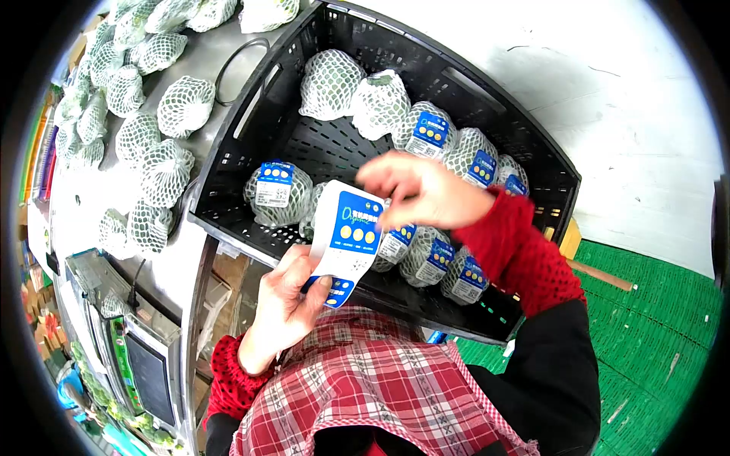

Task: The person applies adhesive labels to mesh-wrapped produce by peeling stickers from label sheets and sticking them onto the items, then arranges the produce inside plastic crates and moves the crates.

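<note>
My left hand [291,298] pinches the lower end of a strip of blue-and-white labels [353,247] over the near side of a black plastic crate [232,182]. My right hand [430,190] hovers at the strip's upper right edge, fingers and thumb apart and slightly blurred; whether the thumb touches the strip I cannot tell. Inside the crate are several green vegetables in white foam nets. Some carry a blue-and-white label, such as the labelled bundle [277,194] at the left. Two at the far side, including a netted bundle [331,83], show no label.
More netted vegetables [186,106] lie on a metal table [220,57] at the left. A machine with a dark screen [150,376] stands at the lower left. Green slatted flooring [654,327] lies at the right, below a white surface [608,114].
</note>
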The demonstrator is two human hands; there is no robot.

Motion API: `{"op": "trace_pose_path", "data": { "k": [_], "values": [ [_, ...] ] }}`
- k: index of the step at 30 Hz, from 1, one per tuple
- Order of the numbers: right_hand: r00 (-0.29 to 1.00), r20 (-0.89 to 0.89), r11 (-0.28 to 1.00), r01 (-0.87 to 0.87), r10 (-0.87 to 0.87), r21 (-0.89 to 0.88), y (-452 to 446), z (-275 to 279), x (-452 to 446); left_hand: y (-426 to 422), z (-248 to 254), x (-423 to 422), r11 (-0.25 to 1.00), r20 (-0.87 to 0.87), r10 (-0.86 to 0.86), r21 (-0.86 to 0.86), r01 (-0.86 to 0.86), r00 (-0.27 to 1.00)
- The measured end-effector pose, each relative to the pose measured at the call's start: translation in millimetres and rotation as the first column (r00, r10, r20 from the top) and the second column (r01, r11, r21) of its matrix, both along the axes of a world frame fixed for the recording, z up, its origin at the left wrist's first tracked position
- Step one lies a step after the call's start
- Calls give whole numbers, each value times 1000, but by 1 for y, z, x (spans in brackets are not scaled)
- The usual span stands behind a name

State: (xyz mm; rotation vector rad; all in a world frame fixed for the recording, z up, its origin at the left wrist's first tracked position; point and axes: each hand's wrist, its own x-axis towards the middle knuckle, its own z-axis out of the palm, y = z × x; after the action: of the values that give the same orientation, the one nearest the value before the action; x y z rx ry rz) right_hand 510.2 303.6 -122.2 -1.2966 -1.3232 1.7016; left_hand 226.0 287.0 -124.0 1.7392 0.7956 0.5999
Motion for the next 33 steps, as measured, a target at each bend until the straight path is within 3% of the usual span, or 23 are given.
{"op": "trace_pose_path", "data": {
  "k": [1,3,5,7,8,9,10,11,13,15,17,19,20,21,23,24,25,28,29,31,33],
  "values": [
    [993,-105,998,-54,51,-22,-9,8,-18,0,0,1,1000,-6,-2,-5,2,1000],
    [981,-192,999,-8,1,-32,-21,14,-32,2,3,9,978,1,84,194,-83,996],
    [985,-165,998,45,-50,-35,-33,14,-37,12,14,13,949,2,29,313,-28,1000],
    [978,192,965,-121,77,231,-39,16,-35,8,6,17,987,129,-58,158,37,990],
    [961,277,949,-104,19,296,-45,17,-36,2,6,16,999,74,-42,12,41,996],
    [962,274,950,-101,16,297,-44,18,-32,-6,6,13,990,14,-36,-137,38,999],
    [962,259,907,-27,-91,421,-39,19,-22,-18,-2,16,987,-18,38,-157,-40,999],
    [953,230,843,44,-197,536,-32,19,-10,-31,-11,12,951,-26,43,-305,-49,999],
    [896,117,896,405,-429,180,0,9,32,-31,-7,5,966,-166,10,-252,-53,986],
    [840,124,841,498,-528,213,30,-32,70,-26,1,6,976,-120,114,-173,-134,986],
    [801,283,850,503,-527,157,52,-68,81,-24,-2,2,974,-94,143,-166,-157,985],
    [758,391,853,459,-522,248,70,-101,80,-22,2,-1,976,-93,144,-153,-157,985],
    [700,460,828,372,-547,419,80,-136,86,-22,2,-2,978,-110,127,-153,-143,986],
    [521,624,802,241,-583,547,84,-136,80,-22,2,-4,977,-115,127,-155,-144,985],
    [303,833,886,144,-463,441,92,-102,70,-23,3,-2,965,-101,161,-191,-178,982],
    [128,886,895,46,-446,444,93,-97,71,-24,3,-3,964,-102,169,-191,-186,980],
    [17,922,920,67,-387,385,90,-85,70,-25,4,-4,964,-99,177,-180,-193,979],
    [248,821,828,-107,-514,550,72,-103,66,-24,0,-7,963,-85,197,-171,-209,977],
    [256,846,850,-134,-467,510,73,-115,53,-25,-1,-8,962,-73,200,-173,-210,977],
    [132,867,853,-160,-480,497,87,-129,34,-22,2,-11,962,-75,186,-189,-197,980],
    [135,897,895,-101,-420,434,93,-121,30,-15,6,-12,983,-5,174,61,-174,985]
  ]
}}
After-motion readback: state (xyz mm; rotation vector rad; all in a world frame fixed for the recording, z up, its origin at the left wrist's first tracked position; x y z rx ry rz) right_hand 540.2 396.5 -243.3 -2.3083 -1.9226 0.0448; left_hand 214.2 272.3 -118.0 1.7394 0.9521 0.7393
